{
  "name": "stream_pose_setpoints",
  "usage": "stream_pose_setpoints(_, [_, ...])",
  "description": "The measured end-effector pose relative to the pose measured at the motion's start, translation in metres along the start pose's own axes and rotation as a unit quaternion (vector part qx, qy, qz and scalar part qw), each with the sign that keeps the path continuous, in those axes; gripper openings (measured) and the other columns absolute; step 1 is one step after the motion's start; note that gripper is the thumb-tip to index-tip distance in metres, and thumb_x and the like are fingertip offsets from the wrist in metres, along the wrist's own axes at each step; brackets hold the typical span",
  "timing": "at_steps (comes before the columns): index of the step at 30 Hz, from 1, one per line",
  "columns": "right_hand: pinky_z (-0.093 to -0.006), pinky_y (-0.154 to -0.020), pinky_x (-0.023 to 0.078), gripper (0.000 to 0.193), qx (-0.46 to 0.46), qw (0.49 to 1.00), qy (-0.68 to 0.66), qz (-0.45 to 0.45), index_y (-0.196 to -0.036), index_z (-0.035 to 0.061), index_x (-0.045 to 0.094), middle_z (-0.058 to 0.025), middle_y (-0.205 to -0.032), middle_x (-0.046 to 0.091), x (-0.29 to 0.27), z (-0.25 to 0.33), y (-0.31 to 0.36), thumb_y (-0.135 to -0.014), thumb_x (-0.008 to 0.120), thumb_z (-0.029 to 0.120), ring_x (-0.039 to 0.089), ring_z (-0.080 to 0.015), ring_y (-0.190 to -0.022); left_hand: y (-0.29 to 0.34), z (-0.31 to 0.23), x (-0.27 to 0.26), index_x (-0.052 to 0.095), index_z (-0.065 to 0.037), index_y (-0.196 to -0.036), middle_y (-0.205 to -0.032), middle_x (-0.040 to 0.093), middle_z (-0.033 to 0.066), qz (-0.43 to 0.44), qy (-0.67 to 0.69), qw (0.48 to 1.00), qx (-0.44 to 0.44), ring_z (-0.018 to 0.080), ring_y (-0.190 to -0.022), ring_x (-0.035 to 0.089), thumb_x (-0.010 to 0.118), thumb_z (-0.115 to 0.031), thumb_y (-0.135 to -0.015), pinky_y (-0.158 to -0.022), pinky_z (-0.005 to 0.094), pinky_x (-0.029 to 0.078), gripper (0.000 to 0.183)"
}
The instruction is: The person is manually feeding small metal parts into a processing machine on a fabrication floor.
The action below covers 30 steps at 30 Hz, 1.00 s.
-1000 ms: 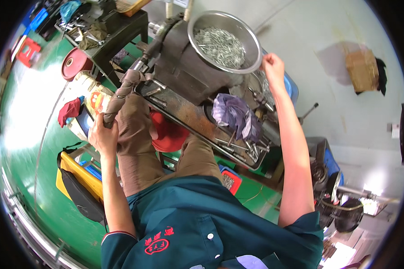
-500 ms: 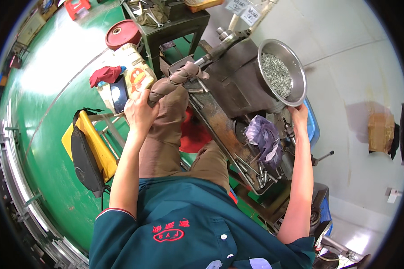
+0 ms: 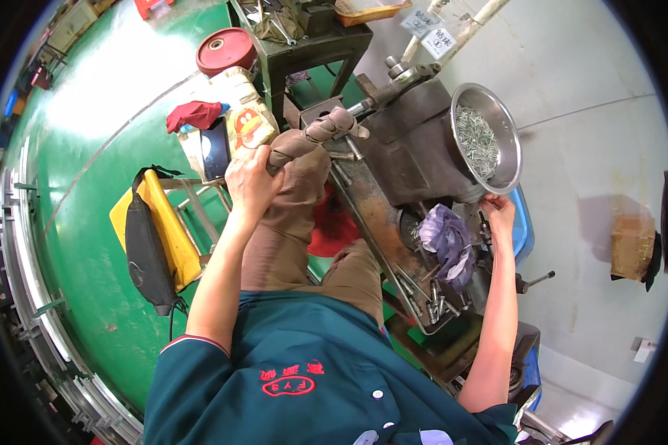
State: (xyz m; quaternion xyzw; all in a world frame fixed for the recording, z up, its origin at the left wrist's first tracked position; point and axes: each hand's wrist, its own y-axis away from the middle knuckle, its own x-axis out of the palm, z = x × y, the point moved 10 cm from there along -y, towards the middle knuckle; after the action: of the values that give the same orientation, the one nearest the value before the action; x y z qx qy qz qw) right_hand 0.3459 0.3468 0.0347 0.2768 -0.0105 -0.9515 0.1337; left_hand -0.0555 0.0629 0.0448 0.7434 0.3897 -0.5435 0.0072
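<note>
My left hand (image 3: 254,180) is closed around the lower end of a lever handle (image 3: 304,142) wrapped in brown cloth strips. The handle slants up to a dark metal machine (image 3: 412,141) like a bench press. On the right, my right hand (image 3: 500,212) is just below the rim of a steel bowl (image 3: 513,159), its fingers curled together beside the machine's tool parts. What those fingers hold is too small to make out. Many small silvery pins (image 3: 476,141) lie in the tilted bowl. Nearer me, a crumpled purple cloth or bag (image 3: 447,241) rests on the machine table.
Loose metal rods and tools (image 3: 430,300) lie on the bench's near end. A blue bin (image 3: 523,222) stands behind my right hand. At left is a yellow stool (image 3: 174,245) with a black pouch (image 3: 150,256). A red drum (image 3: 226,50) and green-grey table (image 3: 319,55) stand farther off.
The whole view has shifted, moving the scene slightly right. My right hand has come out from beneath the bowl's rim, and its curled fingers now show. My left hand keeps its grip on the handle.
</note>
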Motion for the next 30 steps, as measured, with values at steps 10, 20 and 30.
stream_pose_setpoints(10, [-0.0194,-0.058,0.036,0.011,-0.026,0.999,-0.02,0.011,-0.074,0.0018,0.054,0.0019,-0.068,0.053,0.002,-0.002,0.008,-0.065,0.056,-0.005,0.047,-0.0059,-0.06,0.001,-0.003,0.0,0.054,-0.007,-0.078,-0.074,0.055,0.0109,-0.011,0.008,1.0,0.006,0.0283,-0.065,0.055,0.064,-0.016,-0.058,-0.06,0.0357,0.042,0.025])
stream_pose_setpoints(20, [-0.0192,-0.059,0.036,0.009,-0.046,0.998,-0.024,0.031,-0.07,0.002,0.053,0.0021,-0.067,0.052,0.008,0.009,0.016,-0.066,0.058,-0.004,0.048,-0.0058,-0.062,-0.001,-0.003,-0.001,0.053,-0.007,-0.075,-0.072,0.055,0.0108,-0.003,-0.002,1.0,-0.005,0.029,-0.067,0.055,0.062,-0.015,-0.059,-0.06,0.0364,0.041,0.02])
stream_pose_setpoints(30, [-0.0202,-0.059,0.037,0.009,-0.05,0.998,0.001,0.039,-0.069,0.0021,0.052,0.0017,-0.065,0.053,0.008,-0.002,0.011,-0.068,0.057,-0.005,0.048,-0.0062,-0.061,-0.001,-0.005,0.001,0.053,-0.006,-0.077,-0.072,0.055,0.0112,0.003,0.001,1.0,-0.002,0.0288,-0.067,0.056,0.063,-0.016,-0.059,-0.06,0.0362,0.042,0.023])
